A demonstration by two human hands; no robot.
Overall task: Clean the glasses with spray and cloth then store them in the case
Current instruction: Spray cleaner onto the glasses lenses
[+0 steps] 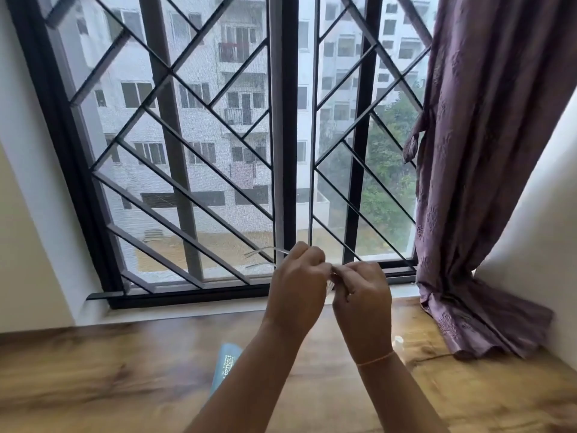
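I hold a pair of thin, clear-framed glasses (pixel 265 253) up in front of the window. My left hand (pixel 298 285) grips the frame, with the two temple arms sticking out to the left of it. My right hand (pixel 362 295) pinches the glasses from the right, fingers curled against my left hand; most of the frame and the lenses are hidden between the hands. A light blue cloth or pouch with dark print (pixel 226 367) lies on the wooden table, partly covered by my left forearm. No spray bottle is plainly visible.
The wooden table (pixel 93 376) runs up to a window sill with a black metal grille (pixel 187 182). A purple curtain (pixel 474 189) hangs at the right and pools on the table's far right corner. A small pale object (pixel 398 340) sits behind my right wrist.
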